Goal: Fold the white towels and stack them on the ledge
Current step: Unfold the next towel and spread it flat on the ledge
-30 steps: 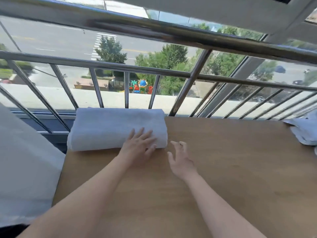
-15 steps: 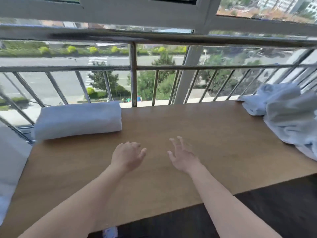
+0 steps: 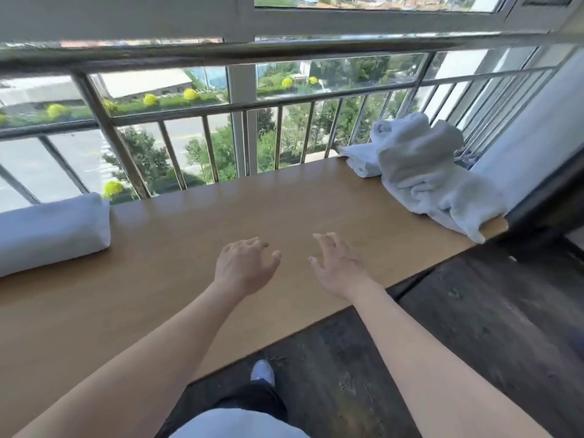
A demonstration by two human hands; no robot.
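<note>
Both slack: left hand (image 3: 245,267), right hand (image 3: 339,268)

Both hands empty over ledge (image 3: 196,235): left hand (image 3: 245,267) and right hand (image 3: 338,268) loosely spread. Folded towel (image 3: 52,230) far left, unfolded towel pile (image 3: 423,172) far right by railing (image 3: 177,112).

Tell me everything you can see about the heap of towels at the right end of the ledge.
The heap of towels is white, terry-looking cloth, unfolded and crumpled into a tall lump. It sits at the right end of the wooden ledge, close by the metal railing. A smaller rolled part sticks out on its left, and one corner droops over the ledge's near edge. The left hand and right hand are apart from it.
</note>
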